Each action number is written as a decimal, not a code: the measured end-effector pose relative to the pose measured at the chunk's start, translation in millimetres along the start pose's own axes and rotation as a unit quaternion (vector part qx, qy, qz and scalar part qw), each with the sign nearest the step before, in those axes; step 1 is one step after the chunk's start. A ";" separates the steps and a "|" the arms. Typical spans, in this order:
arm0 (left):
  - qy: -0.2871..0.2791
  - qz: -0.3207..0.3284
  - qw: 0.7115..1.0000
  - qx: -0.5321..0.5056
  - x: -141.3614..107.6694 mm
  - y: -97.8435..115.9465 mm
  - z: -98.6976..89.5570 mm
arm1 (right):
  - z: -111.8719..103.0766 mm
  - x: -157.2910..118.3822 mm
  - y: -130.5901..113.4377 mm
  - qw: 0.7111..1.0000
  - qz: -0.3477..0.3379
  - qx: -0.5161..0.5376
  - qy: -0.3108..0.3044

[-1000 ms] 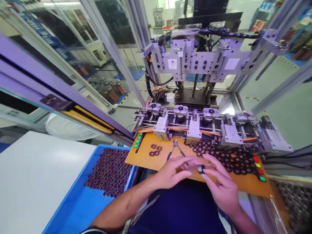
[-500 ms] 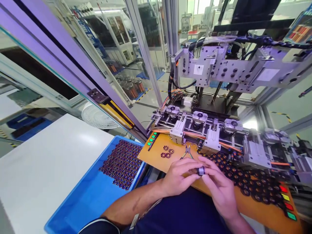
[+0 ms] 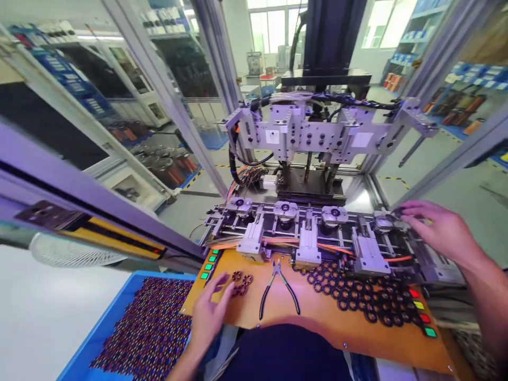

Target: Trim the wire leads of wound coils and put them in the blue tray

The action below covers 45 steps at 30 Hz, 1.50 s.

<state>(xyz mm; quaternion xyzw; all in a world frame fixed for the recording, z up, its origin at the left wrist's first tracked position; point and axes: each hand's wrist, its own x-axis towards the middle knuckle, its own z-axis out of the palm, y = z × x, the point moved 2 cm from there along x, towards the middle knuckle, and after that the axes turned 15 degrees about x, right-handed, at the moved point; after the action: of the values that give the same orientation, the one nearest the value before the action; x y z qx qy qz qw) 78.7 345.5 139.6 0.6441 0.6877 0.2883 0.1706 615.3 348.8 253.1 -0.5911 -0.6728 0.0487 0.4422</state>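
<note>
My left hand (image 3: 212, 309) is over the left part of the orange board (image 3: 317, 307), thumb and fingers apart, beside several small copper-wound rings (image 3: 240, 290). Nothing shows between its fingers. Out at the right, my right hand (image 3: 436, 227) reaches to the rightmost round fixture (image 3: 384, 221) of the machine. Its fingertips are at the fixture, and what they hold, if anything, is too small to make out. Pliers (image 3: 277, 270) with black handles lie spread on the board. Dark rings (image 3: 357, 291) cover its right part.
A blue tray (image 3: 91, 338) full of wound rings stands at the lower left. The machine's metal clamp blocks (image 3: 309, 248) line the board's back edge. Coloured buttons (image 3: 424, 318) sit at right, green ones (image 3: 209, 267) at left. An upper plate assembly (image 3: 317, 135) hangs behind.
My hands have parted from around a small ring-shaped part. The left moved to the copper-wound rings, the right to the rightmost fixture. The view has turned right.
</note>
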 end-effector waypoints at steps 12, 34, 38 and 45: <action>-0.074 -0.200 0.977 -0.025 -5.2 -49.6 15.6 | 2.2 -0.8 46.3 0.985 -0.052 -0.067 -0.150; -0.122 -0.168 0.976 -0.071 -5.5 -51.8 25.8 | 8.3 1.6 46.4 0.975 -0.032 -0.116 -0.186; -0.124 -0.164 0.976 -0.077 -4.8 -55.2 29.9 | 8.4 -0.2 46.0 0.976 -0.039 -0.116 -0.178; -0.108 -0.152 0.979 -0.086 -5.7 -55.6 29.4 | 3.7 -15.3 38.4 0.979 -0.060 -0.132 -0.145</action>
<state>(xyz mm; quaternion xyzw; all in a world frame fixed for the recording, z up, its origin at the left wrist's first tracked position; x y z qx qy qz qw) 53.3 344.9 81.7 0.5425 0.7278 0.2456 0.3402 640.4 349.1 220.0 -0.5893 -0.7648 0.0183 0.2599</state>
